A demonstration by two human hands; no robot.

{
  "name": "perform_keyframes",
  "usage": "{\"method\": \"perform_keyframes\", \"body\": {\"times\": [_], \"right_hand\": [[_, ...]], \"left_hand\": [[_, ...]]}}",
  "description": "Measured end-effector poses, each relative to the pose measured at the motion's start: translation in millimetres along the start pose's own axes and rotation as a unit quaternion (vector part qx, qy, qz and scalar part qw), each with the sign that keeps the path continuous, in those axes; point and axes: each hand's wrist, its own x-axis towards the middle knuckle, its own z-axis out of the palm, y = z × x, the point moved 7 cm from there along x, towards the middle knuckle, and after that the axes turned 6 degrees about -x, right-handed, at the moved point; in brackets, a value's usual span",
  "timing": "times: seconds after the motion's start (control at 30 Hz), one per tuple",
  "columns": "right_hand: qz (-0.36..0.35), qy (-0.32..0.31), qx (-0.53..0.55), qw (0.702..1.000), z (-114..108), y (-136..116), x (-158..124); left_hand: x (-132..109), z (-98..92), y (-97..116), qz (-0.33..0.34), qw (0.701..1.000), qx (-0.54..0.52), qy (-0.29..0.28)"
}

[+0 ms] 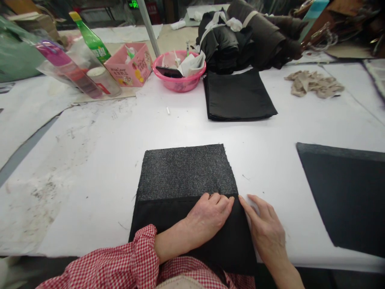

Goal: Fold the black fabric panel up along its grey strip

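A grey textured fabric piece (186, 170) lies on the white table (90, 160) right in front of me. A smooth black fabric layer (156, 216) covers its near half. My left hand (207, 218) rests on the black layer with its fingers curled over the layer's top edge, where it meets the grey. My right hand (264, 228) lies flat beside the piece's right edge, its fingertips touching the corner of the black layer. A red checked sleeve covers my left forearm.
A stack of black pieces (237, 96) lies further back, with dark fabric bundles (249, 36) behind it. A large dark sheet (345, 192) lies at the right. At the back stand a pink basin (180, 82), a pink box (129, 66) and a green bottle (92, 40); beige scraps (315, 82) lie at the far right.
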Motion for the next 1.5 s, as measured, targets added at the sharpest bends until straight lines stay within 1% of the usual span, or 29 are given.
{"method": "perform_keyframes", "body": {"times": [0.1,0.2,0.27,0.33,0.47,0.57,0.73,0.83,0.9,0.97,1.07,1.13,1.23,1.27,1.33,1.43,1.5], "right_hand": [[0.029,0.009,0.016,0.999,-1.6,7.9,-2.7],[0.06,0.042,0.065,0.995,-7.9,8.4,-1.4],[0.068,0.052,0.093,0.992,-10.2,2.3,2.1],[0.066,0.046,0.102,0.992,-9.9,-6.5,7.4],[0.037,0.034,0.076,0.996,-8.8,-20.6,21.2],[-0.005,0.007,0.043,0.999,-6.9,-26.7,33.8],[-0.055,-0.065,0.007,0.996,-1.0,-29.7,52.2],[-0.051,-0.097,0.03,0.993,1.3,-28.0,58.7],[-0.032,-0.122,0.057,0.99,3.9,-25.2,60.7],[-0.01,-0.152,0.078,0.985,7.6,-22.1,60.8],[0.017,-0.196,0.113,0.974,14.4,-18.5,58.6],[0.044,-0.205,0.139,0.968,17.6,-14.8,57.2],[0.081,-0.197,0.152,0.965,19.8,-8.5,55.2],[0.077,-0.198,0.144,0.966,20.0,-8.1,54.6],[0.041,-0.209,0.11,0.971,18.7,-10.5,53.7],[-0.016,-0.212,0.06,0.975,8.6,-14.9,54.0],[-0.032,-0.201,0.082,0.976,-2.9,-18.3,55.6]], "left_hand": [[-1.1,-1.2,-0.7,0.001,1.0,-0.002,0.003],[-2.2,-2.5,-0.8,0.005,1.0,-0.004,0.006],[-2.5,-3.2,-0.9,0.007,1.0,-0.006,0.011],[-2.6,-3.9,-1.0,0.007,1.0,-0.009,0.018],[-6.2,-6.6,-2.5,0.009,0.999,-0.016,0.027],[-17.0,-11.2,-6.6,0.013,0.999,-0.017,0.032],[-50.0,-19.9,-18.5,0.027,0.997,-0.055,0.039],[-66.1,-20.7,-27.5,0.019,0.993,-0.111,0.044],[-70.1,-19.9,-33.2,0.003,0.989,-0.137,0.05],[-68.3,-19.3,-37.1,-0.014,0.988,-0.142,0.056],[-58.1,-21.5,-39.1,-0.028,0.989,-0.122,0.073],[-50.4,-22.6,-38.9,-0.029,0.991,-0.108,0.078],[-43.1,-20.6,-38.4,-0.027,0.992,-0.096,0.077],[-42.4,-19.6,-38.6,-0.028,0.992,-0.094,0.079],[-43.1,-19.1,-39.8,-0.033,0.991,-0.093,0.091],[-45.3,-22.6,-41.3,-0.044,0.988,-0.093,0.116],[-44.2,-26.6,-39.2,-0.04,0.987,-0.096,0.126]]}}
